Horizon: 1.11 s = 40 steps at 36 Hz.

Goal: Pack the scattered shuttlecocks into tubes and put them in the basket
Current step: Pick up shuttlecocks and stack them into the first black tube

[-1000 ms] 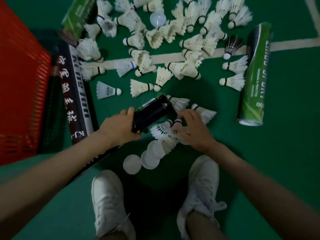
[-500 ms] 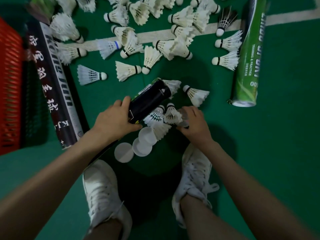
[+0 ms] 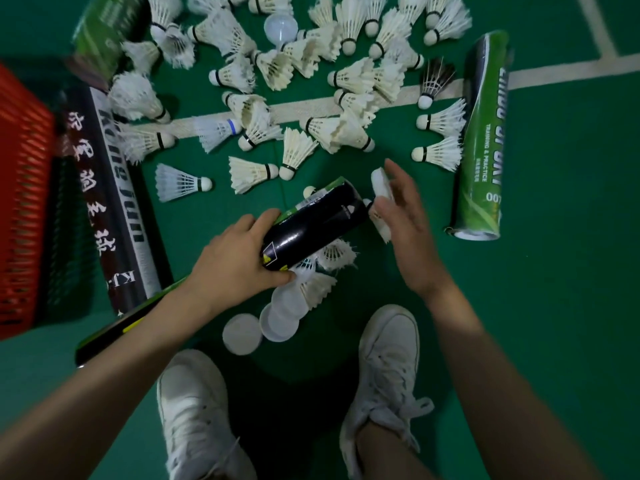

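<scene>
Gripping the black tube point(image 3: 311, 233) with fingers curled round its near end, the left hand point(image 3: 235, 265) is tilting its mouth toward two o'clock. There the right hand point(image 3: 405, 230) is pinching a shuttlecock point(image 3: 381, 230), probably to feed it in. Loose shuttlecocks point(image 3: 346, 133) are lying at twelve o'clock and the red basket point(image 3: 20, 202) is sitting at nine.

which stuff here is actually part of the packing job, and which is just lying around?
Job:
black tube, gripped by left hand
shuttlecock in right hand
loose shuttlecocks
green tube
lettered dark tube
round lids
red basket

Lying about:
pale ball
white shoes
court line
</scene>
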{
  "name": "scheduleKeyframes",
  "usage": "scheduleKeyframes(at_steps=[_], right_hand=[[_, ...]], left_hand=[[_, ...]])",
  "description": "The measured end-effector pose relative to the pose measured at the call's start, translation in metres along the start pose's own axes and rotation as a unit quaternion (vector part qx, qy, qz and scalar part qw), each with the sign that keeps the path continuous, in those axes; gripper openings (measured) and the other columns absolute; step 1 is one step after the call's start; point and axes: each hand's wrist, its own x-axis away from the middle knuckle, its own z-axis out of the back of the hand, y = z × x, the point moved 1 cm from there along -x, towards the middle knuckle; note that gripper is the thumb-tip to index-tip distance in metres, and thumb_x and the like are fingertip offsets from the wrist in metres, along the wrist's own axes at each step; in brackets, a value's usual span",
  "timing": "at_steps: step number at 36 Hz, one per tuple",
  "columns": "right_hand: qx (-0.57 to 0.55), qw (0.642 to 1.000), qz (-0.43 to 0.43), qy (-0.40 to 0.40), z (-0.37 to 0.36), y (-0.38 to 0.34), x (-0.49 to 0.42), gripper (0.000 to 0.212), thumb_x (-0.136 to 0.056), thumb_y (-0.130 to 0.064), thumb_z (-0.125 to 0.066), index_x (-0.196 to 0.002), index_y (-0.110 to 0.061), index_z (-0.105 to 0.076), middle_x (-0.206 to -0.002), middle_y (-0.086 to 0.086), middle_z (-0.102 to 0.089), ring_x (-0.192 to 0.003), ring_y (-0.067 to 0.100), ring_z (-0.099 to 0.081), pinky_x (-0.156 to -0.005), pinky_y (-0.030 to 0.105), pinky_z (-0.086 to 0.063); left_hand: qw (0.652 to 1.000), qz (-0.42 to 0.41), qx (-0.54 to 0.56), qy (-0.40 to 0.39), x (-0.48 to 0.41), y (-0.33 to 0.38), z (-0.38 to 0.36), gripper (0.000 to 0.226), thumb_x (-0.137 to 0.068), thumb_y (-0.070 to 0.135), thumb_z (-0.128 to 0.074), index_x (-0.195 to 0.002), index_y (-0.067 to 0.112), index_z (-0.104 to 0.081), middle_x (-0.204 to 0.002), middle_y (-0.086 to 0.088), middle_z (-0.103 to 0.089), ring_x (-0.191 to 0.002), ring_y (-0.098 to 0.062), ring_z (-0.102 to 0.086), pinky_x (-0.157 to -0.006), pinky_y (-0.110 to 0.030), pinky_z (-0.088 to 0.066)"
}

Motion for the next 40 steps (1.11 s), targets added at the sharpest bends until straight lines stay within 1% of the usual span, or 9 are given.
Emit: scheduleKeyframes(at_steps=[3, 6, 11, 14, 17, 19, 27, 35, 40], right_hand=[[-0.053, 0.998, -0.024, -0.032, -0.006, 0.002, -0.004, 0.050, -0.087, -0.043, -0.048, -0.137, -0.042, -0.042, -0.148, -0.008, -0.035, -0.136, 0.005, -0.035, -0.116, 0.043, -0.025], [-0.071, 0.995, -0.031, -0.069, -0.010, 0.003, -0.002, 0.046, -0.091, -0.040, -0.042, -0.136, -0.041, -0.045, -0.150, -0.002, -0.038, -0.140, 0.014, -0.031, -0.118, 0.047, -0.020], [-0.081, 0.993, -0.043, -0.081, -0.008, 0.000, 0.003, 0.047, -0.095, -0.028, -0.034, -0.140, -0.035, -0.042, -0.150, -0.005, -0.038, -0.141, 0.012, -0.029, -0.119, 0.046, -0.018], [-0.063, 0.994, -0.039, -0.080, -0.009, -0.004, 0.006, 0.048, -0.098, -0.047, -0.036, -0.143, -0.033, -0.038, -0.152, -0.007, -0.035, -0.142, 0.008, -0.027, -0.119, 0.043, -0.016], [-0.013, 0.997, -0.022, -0.074, -0.013, -0.011, 0.009, 0.054, -0.093, -0.062, -0.036, -0.142, -0.040, -0.034, -0.147, -0.021, -0.037, -0.137, -0.006, -0.029, -0.115, 0.022, -0.024], [0.002, 0.998, -0.002, -0.060, -0.016, -0.015, 0.008, 0.055, -0.088, -0.054, -0.049, -0.140, -0.040, -0.036, -0.135, -0.032, -0.043, -0.127, -0.012, -0.038, -0.103, 0.011, -0.034], [0.003, 1.000, 0.031, 0.002, -0.026, -0.027, -0.001, 0.042, -0.091, -0.030, -0.062, -0.132, -0.035, -0.053, -0.128, -0.007, -0.060, -0.115, 0.000, -0.055, -0.090, 0.014, -0.045], [-0.051, 0.997, 0.000, 0.064, -0.037, -0.028, -0.002, 0.029, -0.096, -0.022, -0.054, -0.122, -0.033, -0.059, -0.118, -0.006, -0.064, -0.102, -0.004, -0.059, -0.079, 0.009, -0.045], [-0.047, 0.996, -0.033, 0.069, -0.040, -0.020, -0.029, 0.022, -0.096, -0.024, -0.055, -0.115, -0.024, -0.065, -0.108, -0.008, -0.065, -0.095, 0.001, -0.060, -0.079, 0.019, -0.048]], left_hand=[[1.000, -0.019, 0.003, 0.002, 0.002, 0.005, 0.002, 0.091, -0.067, 0.053, -0.075, -0.141, 0.030, -0.026, -0.108, 0.000, -0.048, -0.100, -0.023, -0.052, -0.075, -0.035, -0.046], [1.000, -0.030, 0.004, 0.005, 0.003, 0.009, 0.003, 0.092, -0.068, 0.054, -0.075, -0.142, 0.030, -0.026, -0.111, 0.000, -0.048, -0.101, -0.022, -0.051, -0.075, -0.035, -0.046], [0.999, -0.036, 0.004, 0.010, 0.004, 0.012, 0.006, 0.093, -0.068, 0.055, -0.074, -0.142, 0.030, -0.025, -0.111, 0.001, -0.049, -0.101, -0.021, -0.051, -0.075, -0.033, -0.045], [0.999, -0.036, 0.014, 0.013, 0.004, 0.013, 0.005, 0.093, -0.067, 0.054, -0.075, -0.143, 0.031, -0.026, -0.110, 0.002, -0.048, -0.100, -0.020, -0.050, -0.074, -0.033, -0.046], [0.999, -0.035, 0.034, 0.018, 0.004, 0.015, 0.005, 0.093, -0.067, 0.053, -0.076, -0.142, 0.031, -0.027, -0.111, 0.003, -0.049, -0.102, -0.020, -0.051, -0.078, -0.036, -0.047], [0.998, -0.041, 0.040, 0.029, 0.003, 0.016, 0.006, 0.092, -0.067, 0.053, -0.076, -0.142, 0.030, -0.027, -0.113, 0.003, -0.049, -0.103, -0.020, -0.051, -0.079, -0.036, -0.047], [0.995, -0.034, 0.044, 0.078, 0.000, 0.025, 0.004, 0.091, -0.067, 0.042, -0.078, -0.142, 0.022, -0.032, -0.121, -0.003, -0.052, -0.108, -0.025, -0.053, -0.082, -0.038, -0.048], [0.996, -0.023, -0.026, 0.087, -0.002, 0.025, 0.002, 0.090, -0.068, 0.044, -0.077, -0.142, 0.020, -0.031, -0.110, -0.006, -0.053, -0.099, -0.028, -0.053, -0.071, -0.034, -0.039], [0.998, 0.002, -0.020, 0.058, -0.012, 0.029, 0.004, 0.087, -0.068, 0.053, -0.073, -0.138, 0.022, -0.032, -0.115, -0.004, -0.052, -0.103, -0.025, -0.052, -0.078, -0.036, -0.047]])
